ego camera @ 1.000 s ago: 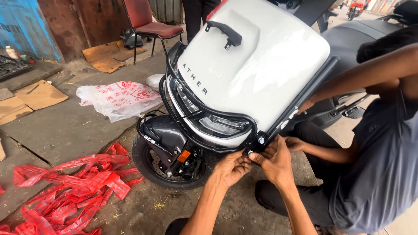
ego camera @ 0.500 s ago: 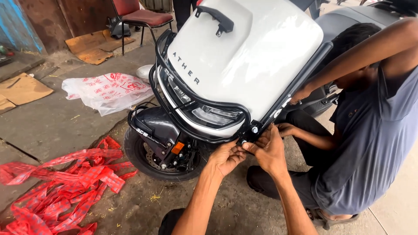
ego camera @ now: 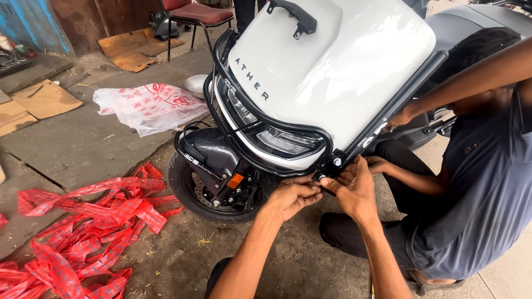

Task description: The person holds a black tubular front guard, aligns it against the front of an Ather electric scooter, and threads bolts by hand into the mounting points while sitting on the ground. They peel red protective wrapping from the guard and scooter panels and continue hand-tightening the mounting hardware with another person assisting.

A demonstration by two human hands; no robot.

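Crash guard (ego camera: 288, 130), a black tube frame, wraps the white scooter's (ego camera: 338, 66) front above the wheel; left hand (ego camera: 291, 196) and right hand (ego camera: 352, 188) pinch its lower bracket bolt (ego camera: 336, 162), fingers closed together. White plastic bag (ego camera: 147, 105) with red print lies behind, red tape strips (ego camera: 83, 232) left

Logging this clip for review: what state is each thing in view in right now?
Left hand: fingers pinched at the guard's lower joint.
Right hand: pressed on the same joint.
Black guard bar: against the scooter's front, steadied by another person's hand.
Scooter: upright, front wheel on the ground.
Plastic bag: crumpled flat.
Red strips: scattered.
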